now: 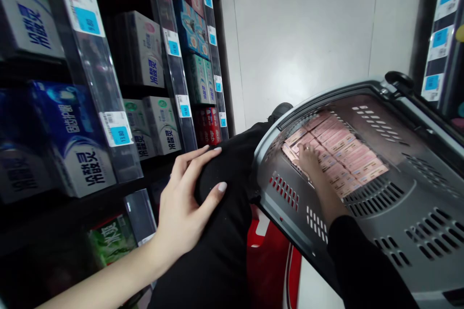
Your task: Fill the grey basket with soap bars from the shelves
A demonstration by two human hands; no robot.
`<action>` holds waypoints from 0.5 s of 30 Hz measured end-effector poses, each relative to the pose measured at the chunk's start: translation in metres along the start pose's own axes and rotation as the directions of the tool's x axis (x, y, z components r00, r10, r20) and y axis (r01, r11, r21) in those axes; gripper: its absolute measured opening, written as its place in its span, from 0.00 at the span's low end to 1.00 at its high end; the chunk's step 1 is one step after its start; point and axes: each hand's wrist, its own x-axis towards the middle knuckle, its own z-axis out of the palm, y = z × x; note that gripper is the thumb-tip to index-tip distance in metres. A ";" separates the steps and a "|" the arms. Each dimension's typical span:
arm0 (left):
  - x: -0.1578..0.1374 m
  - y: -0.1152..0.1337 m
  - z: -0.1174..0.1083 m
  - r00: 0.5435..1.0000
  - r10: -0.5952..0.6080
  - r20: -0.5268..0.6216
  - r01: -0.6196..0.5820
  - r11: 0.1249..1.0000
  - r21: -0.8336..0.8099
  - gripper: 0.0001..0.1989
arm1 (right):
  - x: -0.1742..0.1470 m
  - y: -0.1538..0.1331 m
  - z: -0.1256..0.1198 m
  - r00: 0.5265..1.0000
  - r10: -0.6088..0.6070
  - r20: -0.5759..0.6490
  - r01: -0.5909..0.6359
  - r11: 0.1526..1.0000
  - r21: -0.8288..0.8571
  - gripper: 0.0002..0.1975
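The left hand [190, 195] rests palm down on the black-clad leg [221, 241], its fingers loosely spread and the thumb well apart. It holds nothing; the leg probably serves as a prop to steady a crouched body. Beneath the leg and basket is something red [268, 270], too hidden to name.

The grey basket [384, 222] stands beside the leg, tilted in view, its open top turned toward the person, which lets the right arm, in a black sleeve [366, 260], reach in over the near side. The pink boxes [348, 149] lie inside on the basket's floor, packed edge to edge in rows, an arrangement that likely keeps them from sliding about. The right hand [309, 159] is on the near end of these rows, fingers slightly parted over the boxes; I cannot tell whether they pinch one. The black handle [398, 78] is at the far rim, out of the reaching arm's way.

To the left, shelves carry toothpaste [87, 169] with its printed fronts outward, seemingly so that buyers can match each to the price tags [116, 128] along the edges. Farther off are a dark shoe [281, 110] and the pale floor [300, 24].
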 end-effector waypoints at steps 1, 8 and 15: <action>0.000 0.000 0.000 1.000 -0.001 -0.004 0.001 1.000 0.003 0.24 | -0.005 0.004 0.002 1.000 -0.012 0.015 0.012 1.000 -0.016 0.27; -0.001 0.001 0.001 1.000 -0.018 0.002 0.018 1.000 -0.005 0.24 | -0.015 0.007 0.022 0.993 0.119 0.003 -0.119 0.993 -0.021 0.22; -0.002 -0.003 0.003 1.000 0.006 -0.013 -0.007 1.000 -0.015 0.24 | 0.008 -0.021 -0.006 0.975 0.211 -0.076 -0.206 0.977 0.061 0.19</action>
